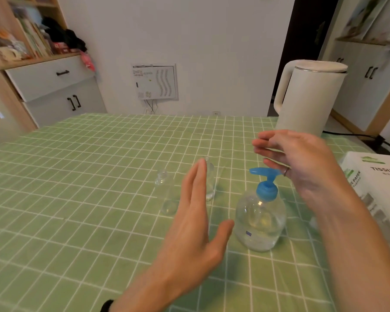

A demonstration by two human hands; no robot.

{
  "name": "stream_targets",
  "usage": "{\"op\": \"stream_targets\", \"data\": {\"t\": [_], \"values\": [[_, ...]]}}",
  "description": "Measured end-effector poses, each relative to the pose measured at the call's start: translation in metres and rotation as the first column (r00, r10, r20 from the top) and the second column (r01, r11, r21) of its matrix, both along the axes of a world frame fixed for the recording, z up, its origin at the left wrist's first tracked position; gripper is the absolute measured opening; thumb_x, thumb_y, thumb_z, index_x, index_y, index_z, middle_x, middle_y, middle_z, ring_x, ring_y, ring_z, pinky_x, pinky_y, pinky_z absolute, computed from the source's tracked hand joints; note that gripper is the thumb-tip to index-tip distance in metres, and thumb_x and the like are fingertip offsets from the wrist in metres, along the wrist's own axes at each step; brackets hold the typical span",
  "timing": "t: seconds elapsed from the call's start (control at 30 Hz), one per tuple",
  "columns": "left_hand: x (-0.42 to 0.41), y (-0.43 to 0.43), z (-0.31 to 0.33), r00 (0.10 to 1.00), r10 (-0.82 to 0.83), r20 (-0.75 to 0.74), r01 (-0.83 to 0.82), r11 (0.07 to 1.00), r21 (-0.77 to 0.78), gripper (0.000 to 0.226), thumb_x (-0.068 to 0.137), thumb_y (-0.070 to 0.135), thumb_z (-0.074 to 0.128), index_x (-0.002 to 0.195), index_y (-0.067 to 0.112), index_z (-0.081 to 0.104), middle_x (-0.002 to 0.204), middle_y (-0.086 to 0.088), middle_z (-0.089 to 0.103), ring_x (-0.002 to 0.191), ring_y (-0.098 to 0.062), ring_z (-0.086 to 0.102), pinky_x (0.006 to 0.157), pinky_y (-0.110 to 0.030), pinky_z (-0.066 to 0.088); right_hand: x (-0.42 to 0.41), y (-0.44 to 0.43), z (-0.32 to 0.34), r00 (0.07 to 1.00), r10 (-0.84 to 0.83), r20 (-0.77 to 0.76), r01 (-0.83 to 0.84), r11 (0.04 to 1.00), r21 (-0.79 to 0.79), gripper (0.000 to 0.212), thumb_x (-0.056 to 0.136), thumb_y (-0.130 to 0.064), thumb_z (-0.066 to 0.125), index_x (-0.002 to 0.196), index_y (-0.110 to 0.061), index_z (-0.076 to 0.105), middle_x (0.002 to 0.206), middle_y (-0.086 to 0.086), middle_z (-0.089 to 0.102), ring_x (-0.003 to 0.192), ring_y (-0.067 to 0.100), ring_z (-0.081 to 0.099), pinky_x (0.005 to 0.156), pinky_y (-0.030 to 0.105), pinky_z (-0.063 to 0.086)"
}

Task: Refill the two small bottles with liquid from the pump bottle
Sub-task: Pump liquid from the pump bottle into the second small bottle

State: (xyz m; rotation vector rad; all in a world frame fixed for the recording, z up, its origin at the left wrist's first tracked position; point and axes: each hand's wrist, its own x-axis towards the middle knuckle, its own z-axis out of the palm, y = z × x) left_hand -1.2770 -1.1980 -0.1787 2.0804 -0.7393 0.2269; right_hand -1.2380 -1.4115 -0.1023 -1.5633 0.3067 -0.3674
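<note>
my left hand [196, 221]: flat, fingers straight, holds nothing, middle of frame | my right hand [302, 163]: fingers spread, holds nothing, near the top of the pump bottle [260, 219] | short small bottle [166, 194] and tall small bottle [210, 179]: upright, by my left fingertips

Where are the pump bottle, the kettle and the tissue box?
pump bottle [260, 221]: head view, on its clear belly.
kettle [311, 102]: head view, on its white side.
tissue box [387, 183]: head view, on its white top.
</note>
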Motion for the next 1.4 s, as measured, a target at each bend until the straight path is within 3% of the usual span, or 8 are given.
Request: {"op": "stream_targets", "data": {"t": [0.13,0.27,0.53,0.63,0.73,0.9,1.17,1.4], "values": [[0.017,0.027,0.008,0.947,0.227,0.226,-0.202,0.971,-0.128,0.092,0.088,0.015,0.075,0.163,0.014,0.022,0.164,0.003,0.024,0.154,-0.009,0.026,0.129,-0.029,0.024,-0.001,0.001,0.000,1.000,-0.015,0.009,0.015,1.000,0.007,0.025,0.093,-0.007,0.055,0.098,-0.016,0.078,0.092,-0.002,0.082,0.091,0.011,0.079,0.090,0.035,0.057],[0.047,0.050,-0.007,0.953,0.301,0.035,-0.295,0.949,-0.115,0.098,0.090,0.018,0.082,0.158,0.012,0.013,0.154,0.000,0.023,0.147,-0.023,0.031,0.127,-0.052,0.030,-0.001,0.009,-0.001,1.000,-0.010,0.012,0.011,0.998,-0.056,0.025,0.093,-0.008,0.056,0.095,-0.018,0.079,0.090,-0.004,0.082,0.088,0.010,0.078,0.087,0.034,0.056],[0.072,0.058,-0.032,0.950,0.202,-0.237,-0.224,0.972,-0.071,0.074,0.097,0.016,0.073,0.136,0.032,0.012,0.143,-0.010,0.046,0.125,-0.020,0.063,0.110,-0.046,0.054,0.003,0.015,-0.008,1.000,-0.017,0.024,0.021,0.988,-0.151,0.027,0.096,-0.009,0.055,0.093,-0.021,0.079,0.087,-0.009,0.081,0.085,0.004,0.077,0.064,0.014,0.054],[0.070,0.056,-0.036,0.956,0.192,-0.221,-0.218,0.971,-0.097,0.057,0.099,0.013,0.068,0.129,0.024,0.021,0.126,-0.007,0.063,0.114,-0.012,0.070,0.104,-0.044,0.058,0.004,0.015,-0.008,0.999,-0.023,0.022,0.026,0.990,-0.142,0.027,0.096,-0.009,0.054,0.094,-0.021,0.078,0.088,-0.009,0.081,0.086,0.004,0.077,0.064,0.013,0.053],[0.059,0.048,-0.026,0.974,0.177,-0.138,-0.200,0.964,-0.173,0.051,0.091,0.034,0.072,0.120,0.037,0.030,0.122,0.002,0.069,0.116,-0.001,0.068,0.099,-0.029,0.057,0.005,0.014,-0.008,0.999,-0.042,0.029,0.046,0.992,-0.119,0.025,0.096,-0.013,0.055,0.096,-0.023,0.078,0.089,-0.010,0.081,0.088,0.004,0.076,0.072,0.020,0.050],[0.055,0.024,0.006,0.996,-0.023,0.081,0.031,0.995,-0.090,0.051,0.084,0.047,0.077,0.126,0.035,0.049,0.119,0.022,0.068,0.113,0.005,0.066,0.099,-0.012,0.050,0.006,0.013,-0.007,0.996,-0.084,0.040,0.088,0.990,-0.111,0.024,0.096,-0.018,0.055,0.098,-0.026,0.077,0.090,-0.013,0.081,0.089,0.000,0.075,0.075,0.021,0.047],[0.061,0.008,0.016,0.984,-0.109,0.141,0.125,0.986,-0.113,0.046,0.086,0.034,0.086,0.125,0.020,0.066,0.117,0.015,0.071,0.108,-0.009,0.071,0.103,-0.032,0.054,0.008,0.014,-0.011,0.995,-0.096,0.026,0.100,0.977,-0.189,0.027,0.100,-0.016,0.052,0.095,-0.027,0.077,0.089,-0.017,0.079,0.087,-0.003,0.073,0.058,0.002,0.045],[0.066,0.012,0.011,0.989,-0.085,0.119,0.099,0.988,-0.117,0.046,0.084,0.035,0.084,0.126,0.025,0.067,0.118,0.017,0.071,0.107,-0.007,0.070,0.099,-0.026,0.053,0.010,0.015,-0.011,0.993,-0.111,0.049,0.119,0.964,-0.239,0.028,0.100,-0.016,0.053,0.090,-0.028,0.077,0.090,-0.016,0.079,0.088,-0.002,0.073,0.073,0.015,0.048]]}}
